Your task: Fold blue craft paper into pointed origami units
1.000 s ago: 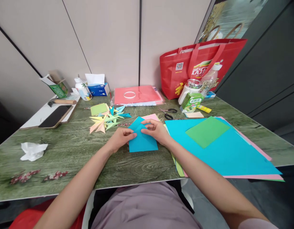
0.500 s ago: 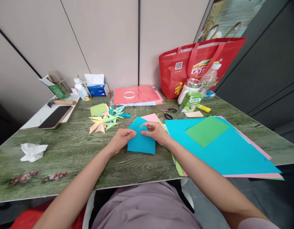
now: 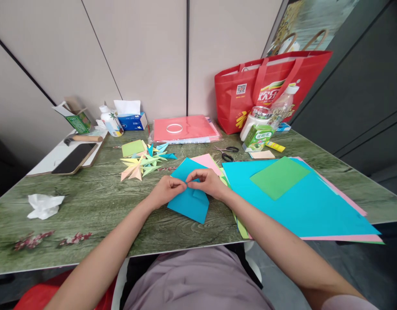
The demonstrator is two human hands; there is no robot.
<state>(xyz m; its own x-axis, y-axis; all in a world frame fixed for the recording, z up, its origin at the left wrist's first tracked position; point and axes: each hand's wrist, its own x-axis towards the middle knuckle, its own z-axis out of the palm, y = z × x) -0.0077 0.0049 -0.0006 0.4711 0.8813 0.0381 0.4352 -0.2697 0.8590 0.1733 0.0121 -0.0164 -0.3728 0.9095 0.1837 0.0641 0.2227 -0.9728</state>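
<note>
A small blue paper sheet (image 3: 189, 202) lies on the green wood-grain table (image 3: 95, 202) in front of me, turned so one corner points toward me. My left hand (image 3: 166, 190) and my right hand (image 3: 208, 181) meet over its middle, fingers curled and pinching a fold of the sheet. A pink sheet (image 3: 207, 162) lies just beyond it.
Folded paper stars (image 3: 142, 163) lie to the far left, a crumpled tissue (image 3: 43, 205) at left. Large blue sheet (image 3: 301, 206) with a green square (image 3: 278, 176) fills the right. Scissors (image 3: 226, 153), red bag (image 3: 269, 86), phone (image 3: 74, 157) and a pink paper pack (image 3: 185, 128) stand behind.
The blue sheet has rotated so its near corner points toward me. Both hands have drawn together over its middle and closed into a pinch.
</note>
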